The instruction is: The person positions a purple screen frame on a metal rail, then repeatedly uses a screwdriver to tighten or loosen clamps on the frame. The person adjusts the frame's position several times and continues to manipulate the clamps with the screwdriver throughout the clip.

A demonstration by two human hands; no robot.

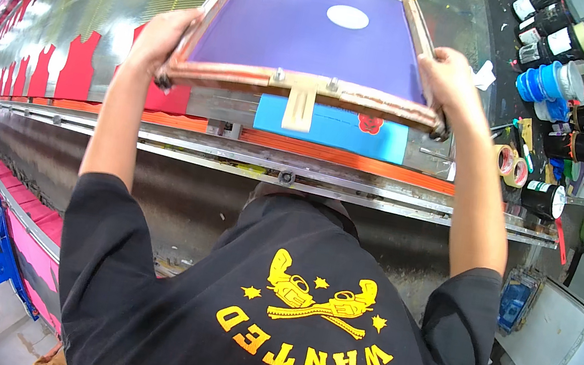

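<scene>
A screen-printing frame (232,77) with purple mesh is held up in front of me, tilted over the long table. My left hand (161,40) grips its left side rail, and my right hand (450,84) is wrapped round the right one. On the mesh is a white oval patch, and a pale wooden tab sticks out from the near rail. Below the frame, a bright blue sheet (385,143) with a red print lies on the table, partly hidden by the frame. Fingers beneath both rails are partly out of sight.
Red cut fabric pieces (77,70) lie in rows along the table to the left. A metal rail (369,188) runs along its near edge. To the right stand dark ink tubs (570,44), blue containers (540,82) and tape rolls (516,174).
</scene>
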